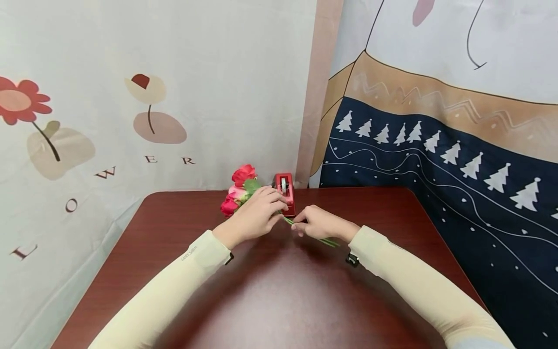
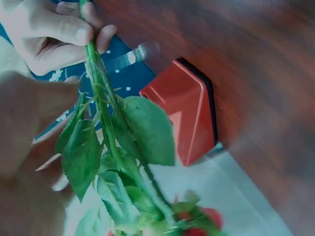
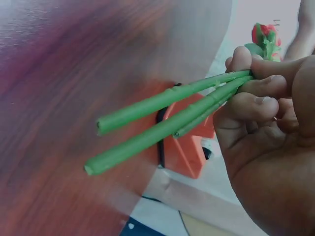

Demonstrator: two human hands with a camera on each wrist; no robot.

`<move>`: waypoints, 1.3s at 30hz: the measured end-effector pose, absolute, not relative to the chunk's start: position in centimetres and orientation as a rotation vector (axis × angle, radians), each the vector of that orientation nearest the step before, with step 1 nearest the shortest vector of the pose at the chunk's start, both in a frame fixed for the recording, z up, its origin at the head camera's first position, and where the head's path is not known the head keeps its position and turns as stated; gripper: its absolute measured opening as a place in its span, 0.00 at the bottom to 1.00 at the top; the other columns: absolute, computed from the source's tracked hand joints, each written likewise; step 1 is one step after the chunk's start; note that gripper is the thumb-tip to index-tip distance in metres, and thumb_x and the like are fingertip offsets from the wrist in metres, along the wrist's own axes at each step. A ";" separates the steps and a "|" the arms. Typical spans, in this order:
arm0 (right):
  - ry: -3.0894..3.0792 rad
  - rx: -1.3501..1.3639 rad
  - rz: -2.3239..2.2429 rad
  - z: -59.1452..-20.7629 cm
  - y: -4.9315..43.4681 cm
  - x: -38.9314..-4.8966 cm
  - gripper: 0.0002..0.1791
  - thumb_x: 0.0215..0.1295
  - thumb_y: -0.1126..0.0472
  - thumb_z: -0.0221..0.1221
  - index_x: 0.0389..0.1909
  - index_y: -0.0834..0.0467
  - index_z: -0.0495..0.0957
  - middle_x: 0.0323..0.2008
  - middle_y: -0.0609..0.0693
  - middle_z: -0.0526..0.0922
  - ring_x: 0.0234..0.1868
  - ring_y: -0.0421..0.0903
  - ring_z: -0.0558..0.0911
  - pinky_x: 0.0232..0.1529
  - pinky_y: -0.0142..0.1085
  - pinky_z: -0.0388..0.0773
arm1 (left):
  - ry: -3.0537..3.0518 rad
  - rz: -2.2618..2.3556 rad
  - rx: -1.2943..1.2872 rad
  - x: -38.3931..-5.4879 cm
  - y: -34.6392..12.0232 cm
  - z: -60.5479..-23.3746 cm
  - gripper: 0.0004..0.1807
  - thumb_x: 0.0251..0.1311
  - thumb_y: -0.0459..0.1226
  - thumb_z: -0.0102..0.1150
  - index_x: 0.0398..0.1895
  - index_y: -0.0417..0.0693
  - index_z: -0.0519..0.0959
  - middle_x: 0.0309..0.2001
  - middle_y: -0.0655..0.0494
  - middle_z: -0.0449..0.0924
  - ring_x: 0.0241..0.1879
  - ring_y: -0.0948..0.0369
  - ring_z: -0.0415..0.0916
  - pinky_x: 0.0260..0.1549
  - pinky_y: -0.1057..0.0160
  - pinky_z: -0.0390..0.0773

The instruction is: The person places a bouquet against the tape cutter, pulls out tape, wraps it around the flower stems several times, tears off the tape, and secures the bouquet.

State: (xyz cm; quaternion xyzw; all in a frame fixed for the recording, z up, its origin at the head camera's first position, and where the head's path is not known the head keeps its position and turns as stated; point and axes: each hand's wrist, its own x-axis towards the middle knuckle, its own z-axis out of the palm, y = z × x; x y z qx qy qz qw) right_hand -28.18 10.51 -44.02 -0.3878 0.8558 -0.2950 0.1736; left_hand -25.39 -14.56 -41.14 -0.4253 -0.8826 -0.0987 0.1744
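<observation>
My right hand (image 1: 320, 222) pinches a bunch of artificial roses (image 1: 244, 175) by the green stems (image 3: 162, 120), thumb against fingers. Three cut stem ends stick out past that hand in the right wrist view. My left hand (image 1: 259, 213) is over the bunch, between blooms and right hand. In the left wrist view its spread fingers are beside the stems and leaves (image 2: 147, 130), thumb tip close to the stems. A blurred, clear strip like tape (image 2: 129, 59) juts from the stems there. The red and pink blooms point to the back left.
A red tape dispenser (image 1: 285, 186) stands at the back of the brown table (image 1: 279, 300), just behind the hands. A pale printed curtain (image 1: 244, 97) hangs along the rear edge, with a dark blue tree-patterned cloth (image 1: 392, 160) at the right.
</observation>
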 end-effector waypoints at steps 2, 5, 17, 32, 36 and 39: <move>2.432 -1.089 -0.855 -43.9 10.9 -28.0 0.13 0.83 0.59 0.61 0.44 0.61 0.92 0.31 0.61 0.91 0.28 0.39 0.76 0.31 0.33 0.74 | -2.404 -0.428 -1.208 -24.9 -14.6 -41.2 0.07 0.69 0.35 0.75 0.48 0.48 0.90 0.51 0.55 0.89 0.57 0.53 0.82 0.68 0.50 0.79; 2.449 -1.083 -0.885 -43.6 11.3 -27.9 0.12 0.83 0.58 0.62 0.48 0.59 0.93 0.30 0.60 0.91 0.28 0.39 0.77 0.32 0.34 0.75 | -2.290 -0.613 -1.219 -24.0 -14.6 -41.4 0.04 0.68 0.35 0.75 0.44 0.50 0.90 0.44 0.59 0.89 0.48 0.59 0.82 0.56 0.59 0.83; 2.445 -0.974 -1.064 -41.9 11.9 -27.7 0.10 0.83 0.54 0.63 0.47 0.50 0.93 0.27 0.45 0.87 0.28 0.42 0.76 0.30 0.34 0.72 | -2.757 -1.090 -0.736 -23.6 -15.3 -44.6 0.11 0.79 0.49 0.64 0.47 0.55 0.91 0.35 0.55 0.91 0.34 0.63 0.82 0.41 0.62 0.81; 2.383 -0.871 -1.171 -42.3 12.2 -28.0 0.10 0.82 0.55 0.63 0.45 0.50 0.92 0.28 0.48 0.87 0.22 0.41 0.72 0.26 0.33 0.69 | -2.797 -1.403 -0.685 -25.6 -14.7 -44.9 0.12 0.79 0.46 0.66 0.46 0.49 0.91 0.37 0.46 0.91 0.33 0.61 0.85 0.38 0.62 0.84; 2.332 -0.792 -1.211 -42.3 12.2 -27.9 0.09 0.81 0.54 0.65 0.43 0.51 0.92 0.27 0.51 0.86 0.18 0.41 0.73 0.22 0.34 0.72 | -2.786 -1.348 -0.672 -25.5 -14.6 -44.8 0.10 0.77 0.45 0.68 0.46 0.52 0.92 0.37 0.54 0.92 0.34 0.61 0.85 0.40 0.61 0.83; 2.309 -0.741 -1.245 -42.5 12.1 -27.9 0.09 0.80 0.54 0.67 0.43 0.53 0.92 0.27 0.50 0.86 0.17 0.42 0.76 0.24 0.42 0.81 | -2.786 -1.284 -0.674 -25.5 -14.5 -44.6 0.10 0.76 0.46 0.68 0.46 0.54 0.93 0.39 0.58 0.94 0.38 0.62 0.86 0.45 0.59 0.83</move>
